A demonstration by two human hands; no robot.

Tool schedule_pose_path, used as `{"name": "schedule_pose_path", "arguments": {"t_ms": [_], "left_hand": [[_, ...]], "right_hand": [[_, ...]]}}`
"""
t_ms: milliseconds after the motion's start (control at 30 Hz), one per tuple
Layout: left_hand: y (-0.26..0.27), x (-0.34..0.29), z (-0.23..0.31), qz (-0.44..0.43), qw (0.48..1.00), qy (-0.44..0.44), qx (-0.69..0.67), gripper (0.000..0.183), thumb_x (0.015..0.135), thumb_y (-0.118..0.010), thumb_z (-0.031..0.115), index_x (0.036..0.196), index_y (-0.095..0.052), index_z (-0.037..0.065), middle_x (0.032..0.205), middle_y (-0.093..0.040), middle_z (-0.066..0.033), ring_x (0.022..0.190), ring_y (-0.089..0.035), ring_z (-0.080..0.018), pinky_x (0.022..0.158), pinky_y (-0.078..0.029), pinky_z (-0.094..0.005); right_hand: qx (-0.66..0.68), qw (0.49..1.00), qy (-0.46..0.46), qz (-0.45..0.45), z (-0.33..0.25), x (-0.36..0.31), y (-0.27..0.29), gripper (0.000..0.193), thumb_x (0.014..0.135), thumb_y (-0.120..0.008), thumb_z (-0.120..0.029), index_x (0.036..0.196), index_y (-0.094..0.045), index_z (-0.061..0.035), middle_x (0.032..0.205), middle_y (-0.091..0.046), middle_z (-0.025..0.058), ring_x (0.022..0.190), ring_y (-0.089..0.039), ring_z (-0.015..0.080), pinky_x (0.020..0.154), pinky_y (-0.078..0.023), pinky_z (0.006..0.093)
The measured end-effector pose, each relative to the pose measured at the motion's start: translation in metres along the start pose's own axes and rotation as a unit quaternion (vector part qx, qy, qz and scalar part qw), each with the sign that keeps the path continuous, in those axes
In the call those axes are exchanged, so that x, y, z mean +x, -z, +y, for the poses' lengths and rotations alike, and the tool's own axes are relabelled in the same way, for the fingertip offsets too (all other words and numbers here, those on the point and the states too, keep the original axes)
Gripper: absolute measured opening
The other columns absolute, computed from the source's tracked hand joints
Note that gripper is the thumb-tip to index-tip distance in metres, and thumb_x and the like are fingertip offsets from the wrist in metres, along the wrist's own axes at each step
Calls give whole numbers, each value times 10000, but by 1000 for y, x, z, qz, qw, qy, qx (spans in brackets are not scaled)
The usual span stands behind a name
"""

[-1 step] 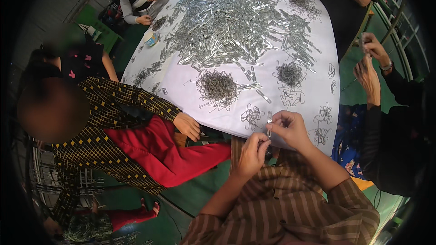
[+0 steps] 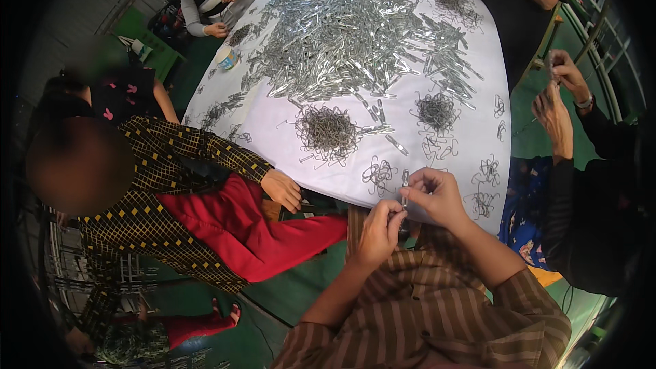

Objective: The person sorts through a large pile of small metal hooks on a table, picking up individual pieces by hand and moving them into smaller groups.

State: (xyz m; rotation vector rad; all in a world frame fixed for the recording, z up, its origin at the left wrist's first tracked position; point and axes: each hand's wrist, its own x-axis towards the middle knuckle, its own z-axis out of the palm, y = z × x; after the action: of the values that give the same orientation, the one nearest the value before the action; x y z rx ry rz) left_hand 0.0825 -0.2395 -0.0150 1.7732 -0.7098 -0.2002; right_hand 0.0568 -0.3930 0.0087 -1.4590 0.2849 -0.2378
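My left hand (image 2: 378, 234) and my right hand (image 2: 437, 197) meet over the near edge of the table. Between them they pinch a slim, silvery metal clip piece (image 2: 405, 179), held upright with its slotted top showing. The left fingers grip its lower end; the right thumb and fingers press on its side. Just beyond my hands lies a loose cluster of bent wire pieces (image 2: 379, 176). Farther off are two denser heaps, a left wire heap (image 2: 326, 134) and a right wire heap (image 2: 437, 112). A few single metal pieces (image 2: 396, 145) lie between them.
A large mound of silvery metal pieces (image 2: 335, 34) covers the middle of the white table (image 2: 273, 113). A paper cup (image 2: 226, 58) stands on the left edge. Co-workers sit around: a patterned sleeve (image 2: 225, 154) close on my left, a co-worker's hands (image 2: 557, 106) on my right.
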Motion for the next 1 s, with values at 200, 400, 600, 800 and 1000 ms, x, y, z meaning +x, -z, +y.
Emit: {"name": "schedule_pose_path", "arguments": {"t_ms": [200,400,600,800,1000], "left_hand": [[6,-5,-5,-22,999,-7,34,92,865,-541,6,910,-460,-1,772,-615,-115,636,-582,-146,575,-458,-265],[12,-4,-5,-41,998,-13,47,101,862,-551,12,912,-463,7,771,-611,-104,644,-581,-143,588,-459,-266],[12,-3,1,-49,998,29,2,98,846,-568,19,895,-484,5,793,-555,-144,679,-570,-256,614,-458,-325],[8,-5,-4,-57,998,4,16,106,843,-567,16,890,-473,4,806,-548,-148,697,-559,-290,611,-453,-339],[12,-5,-1,-63,997,35,24,112,828,-590,24,897,-504,2,783,-568,-124,667,-567,-235,605,-453,-324]], "right_hand": [[-75,994,61,46,4,-12,-8,133,749,-703,-61,784,-607,24,580,-547,-21,509,-425,9,456,-340,178],[-88,992,77,53,2,-14,-13,133,745,-704,-63,782,-610,24,568,-557,-7,489,-419,8,442,-341,181],[-115,988,91,56,2,-15,-12,137,741,-703,-69,772,-607,23,559,-560,7,484,-436,13,440,-355,188],[-126,986,95,57,6,-17,-10,141,728,-709,-72,764,-607,18,558,-562,12,479,-445,19,440,-361,190],[-95,990,87,56,5,-19,-11,127,734,-705,-59,754,-606,18,555,-554,8,481,-440,16,435,-354,194]]}}
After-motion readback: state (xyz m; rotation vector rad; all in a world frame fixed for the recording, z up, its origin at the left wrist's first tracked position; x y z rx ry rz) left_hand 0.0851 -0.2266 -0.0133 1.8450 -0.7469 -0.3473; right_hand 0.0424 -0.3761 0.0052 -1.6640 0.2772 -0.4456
